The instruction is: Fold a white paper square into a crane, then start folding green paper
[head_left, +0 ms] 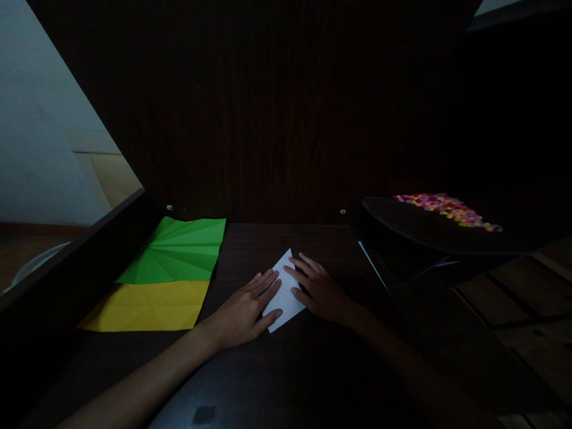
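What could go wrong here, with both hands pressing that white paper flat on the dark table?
The white paper is pinned only by the fingertips of the left hand and right hand; it could slip and crease crookedly. The light is dim, so edges may be misjudged. The green sheet lies close and might get nudged.

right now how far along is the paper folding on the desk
Early. The white paper is already folded into a small angular shape, lying flat on the dark table. Both the left hand and right hand press it down. The creased green sheet and yellow sheet lie flat and untouched, left of the hands.
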A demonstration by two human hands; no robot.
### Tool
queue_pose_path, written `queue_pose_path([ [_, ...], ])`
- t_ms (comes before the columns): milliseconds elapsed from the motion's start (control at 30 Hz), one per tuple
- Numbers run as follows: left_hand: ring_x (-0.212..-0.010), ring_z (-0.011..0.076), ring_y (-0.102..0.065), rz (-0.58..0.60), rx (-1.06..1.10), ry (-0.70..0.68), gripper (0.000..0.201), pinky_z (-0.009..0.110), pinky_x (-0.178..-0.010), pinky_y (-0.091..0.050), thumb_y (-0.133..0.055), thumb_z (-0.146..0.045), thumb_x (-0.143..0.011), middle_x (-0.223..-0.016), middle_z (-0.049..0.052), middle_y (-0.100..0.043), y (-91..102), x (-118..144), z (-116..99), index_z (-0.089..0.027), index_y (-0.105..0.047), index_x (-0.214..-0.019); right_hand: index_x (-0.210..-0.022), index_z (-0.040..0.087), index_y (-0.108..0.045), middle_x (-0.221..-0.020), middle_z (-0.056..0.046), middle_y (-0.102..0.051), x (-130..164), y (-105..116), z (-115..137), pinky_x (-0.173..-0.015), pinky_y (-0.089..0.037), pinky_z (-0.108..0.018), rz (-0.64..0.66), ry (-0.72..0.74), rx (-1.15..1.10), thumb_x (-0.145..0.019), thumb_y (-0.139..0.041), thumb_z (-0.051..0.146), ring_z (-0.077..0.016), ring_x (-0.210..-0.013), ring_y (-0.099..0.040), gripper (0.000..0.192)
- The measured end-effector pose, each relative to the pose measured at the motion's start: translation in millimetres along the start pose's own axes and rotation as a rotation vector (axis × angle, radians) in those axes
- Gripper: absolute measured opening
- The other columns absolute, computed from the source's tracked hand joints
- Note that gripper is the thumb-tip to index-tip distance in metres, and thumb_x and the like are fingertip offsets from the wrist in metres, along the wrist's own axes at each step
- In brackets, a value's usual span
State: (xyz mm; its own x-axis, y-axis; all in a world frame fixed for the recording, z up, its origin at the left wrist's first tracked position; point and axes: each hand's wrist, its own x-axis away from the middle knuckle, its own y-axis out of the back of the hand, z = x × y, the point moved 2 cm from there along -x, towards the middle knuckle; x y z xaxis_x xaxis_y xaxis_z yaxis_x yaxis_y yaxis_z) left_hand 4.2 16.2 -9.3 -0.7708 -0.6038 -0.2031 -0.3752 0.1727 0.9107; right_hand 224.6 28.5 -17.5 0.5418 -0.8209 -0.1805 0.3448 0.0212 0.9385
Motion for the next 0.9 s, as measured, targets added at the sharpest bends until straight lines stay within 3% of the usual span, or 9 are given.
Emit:
queue_pose_path([
  [600, -0.144, 0.0294, -0.026, 0.017, 0.009, -0.001, 0.061, 0.052, -0.116, -0.028, -0.048, -0.046, -0.096, -0.156, 0.016, -0.027, -0.1, -0.4, 2.8, -0.017, -0.034, -0.148, -0.145, 0.023, -0.042, -0.152, -0.010, -0.039, 0.2, -4.2, 2.8, -0.115, -0.027, -0.055, -0.048, 0.011, 0.033, -0.092, -0.052, 0.030, -0.0324, -0.144, -0.026, 0.054],
  [900, -0.144, 0.0328, -0.026, 0.011, -0.032, 0.010, 0.060, 0.056, -0.116, -0.024, -0.048, -0.049, -0.094, -0.154, 0.016, -0.034, 1.9, -2.1, 1.1, -0.016, -0.040, -0.144, -0.142, 0.023, -0.048, -0.151, -0.010, -0.041, 0.9, -3.1, 4.9, -0.113, -0.029, -0.056, -0.070, -0.002, 0.047, -0.096, -0.050, 0.035, -0.0333, -0.143, -0.027, 0.048],
])
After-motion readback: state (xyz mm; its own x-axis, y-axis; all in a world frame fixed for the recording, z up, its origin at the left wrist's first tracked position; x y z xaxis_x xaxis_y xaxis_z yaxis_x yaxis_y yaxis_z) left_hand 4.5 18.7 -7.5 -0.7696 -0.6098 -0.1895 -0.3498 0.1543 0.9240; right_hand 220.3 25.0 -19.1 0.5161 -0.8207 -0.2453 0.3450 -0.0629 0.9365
